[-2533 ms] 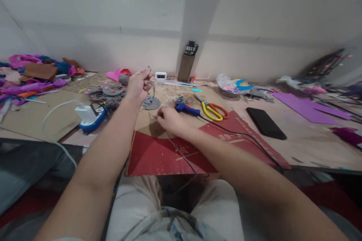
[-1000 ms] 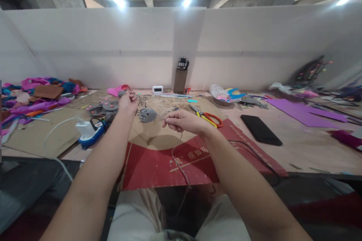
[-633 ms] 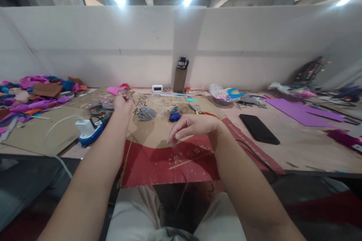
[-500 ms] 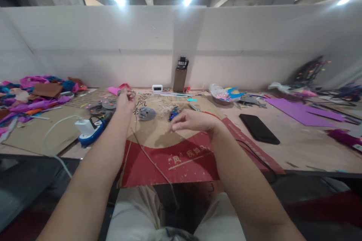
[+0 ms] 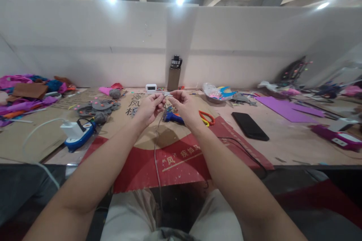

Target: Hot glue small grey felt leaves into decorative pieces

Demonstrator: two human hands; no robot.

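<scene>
My left hand (image 5: 149, 107) and my right hand (image 5: 182, 106) are raised together over the middle of the table, fingertips almost touching. Both pinch a thin grey strand (image 5: 156, 147) that hangs from between them down toward my lap. Just behind the hands lies a blue glue gun (image 5: 172, 118) on the brown and red cardboard sheet (image 5: 181, 154). Orange and yellow scissors (image 5: 206, 117) lie right of my right hand.
A black phone (image 5: 250, 125) lies to the right, purple sheets (image 5: 285, 107) beyond it. Grey felt pieces (image 5: 97, 107) and a white charger on a blue power strip (image 5: 75, 134) sit at left, coloured scraps (image 5: 25, 94) farther left. A brown bottle (image 5: 174, 73) and white clock (image 5: 151, 88) stand by the wall.
My left hand came back from the far left toward the middle with the strand. My right hand rose to meet it and closed on the strand. The view shifted slightly.
</scene>
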